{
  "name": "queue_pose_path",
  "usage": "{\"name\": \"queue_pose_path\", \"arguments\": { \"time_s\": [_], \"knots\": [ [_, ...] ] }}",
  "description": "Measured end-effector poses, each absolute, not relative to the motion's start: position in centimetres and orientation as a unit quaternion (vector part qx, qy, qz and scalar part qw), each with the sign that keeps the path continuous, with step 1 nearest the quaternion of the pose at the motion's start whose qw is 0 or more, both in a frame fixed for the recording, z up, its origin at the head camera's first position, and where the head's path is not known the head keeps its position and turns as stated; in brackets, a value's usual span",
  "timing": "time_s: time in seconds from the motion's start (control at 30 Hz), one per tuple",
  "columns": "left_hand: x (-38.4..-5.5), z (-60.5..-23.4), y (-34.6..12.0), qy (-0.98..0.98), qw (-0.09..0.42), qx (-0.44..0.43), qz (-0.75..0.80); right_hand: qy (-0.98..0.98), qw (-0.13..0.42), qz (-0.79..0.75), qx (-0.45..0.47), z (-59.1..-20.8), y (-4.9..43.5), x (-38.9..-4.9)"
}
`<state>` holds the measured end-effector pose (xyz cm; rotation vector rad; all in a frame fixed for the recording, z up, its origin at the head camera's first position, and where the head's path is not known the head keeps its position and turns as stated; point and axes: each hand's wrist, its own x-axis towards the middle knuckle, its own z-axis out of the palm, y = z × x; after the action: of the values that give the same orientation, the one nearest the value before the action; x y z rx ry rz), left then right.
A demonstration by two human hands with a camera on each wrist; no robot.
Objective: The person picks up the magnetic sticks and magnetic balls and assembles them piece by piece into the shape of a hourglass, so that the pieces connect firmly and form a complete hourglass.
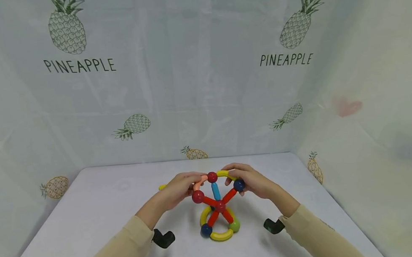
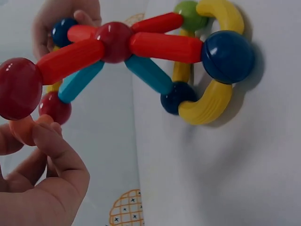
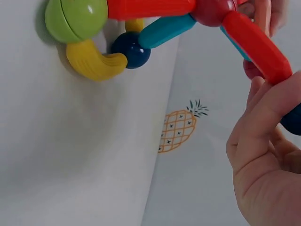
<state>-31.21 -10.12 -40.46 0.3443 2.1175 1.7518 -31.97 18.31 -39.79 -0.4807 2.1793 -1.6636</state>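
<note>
A ball-and-stick building toy stands upright on the table between both hands. Its middle red ball [image 1: 220, 205] joins straight red sticks [image 2: 164, 47] and light blue sticks [image 2: 150, 74]. Below, yellow curved sticks [image 1: 221, 236] form a ring with a green ball [image 1: 234, 225] and navy balls [image 1: 206, 230]. My left hand [image 1: 176, 188] pinches an orange curved stick [image 2: 22, 131] of the upper ring, between two red balls. On the right, my right hand [image 1: 253, 181] holds the upper yellow curved stick [image 1: 223, 173] beside a navy ball [image 1: 239, 185].
Behind the left hand lies a yellow piece [image 1: 162, 187], mostly hidden. The white table [image 1: 104, 208] ends at a pineapple-print cloth [image 1: 200, 82] at the back. Black wrist devices [image 1: 163, 238] stick out under both sleeves.
</note>
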Motion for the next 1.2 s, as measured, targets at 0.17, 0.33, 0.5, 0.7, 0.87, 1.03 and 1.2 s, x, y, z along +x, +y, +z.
{"name": "queue_pose_path", "arguments": {
  "time_s": [0.17,0.33,0.5,0.7,0.87,1.03,1.2],
  "knots": [
    [-32.2,-40.2,-9.6,0.75,0.201,0.144,0.613,0.786,0.198,-0.551,-0.199,-39.1,17.8,-32.0],
    [-32.7,-40.2,-9.1,0.757,0.194,0.154,0.604,0.8,0.185,-0.53,-0.211,-38.8,17.2,-32.0],
    [-33.0,-40.2,-9.0,0.755,0.186,0.163,0.607,0.805,0.18,-0.531,-0.193,-39.0,17.2,-32.2],
    [-33.3,-40.1,-8.9,0.766,0.173,0.184,0.591,0.799,0.218,-0.531,-0.178,-39.0,17.4,-32.6],
    [-33.6,-40.3,-8.7,0.768,0.169,0.176,0.593,0.804,0.227,-0.525,-0.162,-39.0,17.4,-33.0],
    [-33.7,-40.2,-8.7,0.772,0.166,0.169,0.59,0.818,0.211,-0.514,-0.149,-39.0,17.3,-33.0],
    [-33.5,-39.8,-8.9,0.777,0.162,0.158,0.587,0.813,0.204,-0.525,-0.147,-38.9,17.3,-32.9]
  ]
}}
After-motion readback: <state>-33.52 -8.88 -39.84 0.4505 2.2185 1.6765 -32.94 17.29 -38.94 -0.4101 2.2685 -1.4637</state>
